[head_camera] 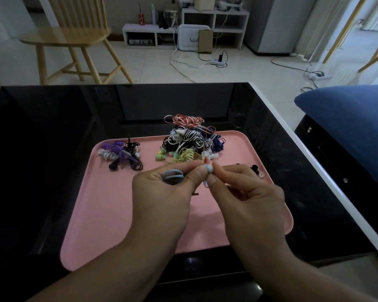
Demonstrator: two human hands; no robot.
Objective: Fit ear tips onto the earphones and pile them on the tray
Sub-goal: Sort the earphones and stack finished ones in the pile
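Observation:
A pink tray [109,214] lies on the black table. Over its middle, my left hand [162,192] holds a coiled light blue earphone cable [172,175] and pinches its earbud [208,169] between thumb and fingers. My right hand [247,192] meets it from the right, its fingertips pinching at the same earbud. At the tray's far side sits a big tangle of mixed earphones [190,138]. A smaller pile of purple, white and black earphones [121,156] lies at the far left. Loose ear tips [256,171] lie by the tray's right edge.
The black table [42,149] ends in a white edge [314,158] on the right. A blue cushion [347,118] lies beyond it. A wooden chair [74,40] stands on the floor behind the table.

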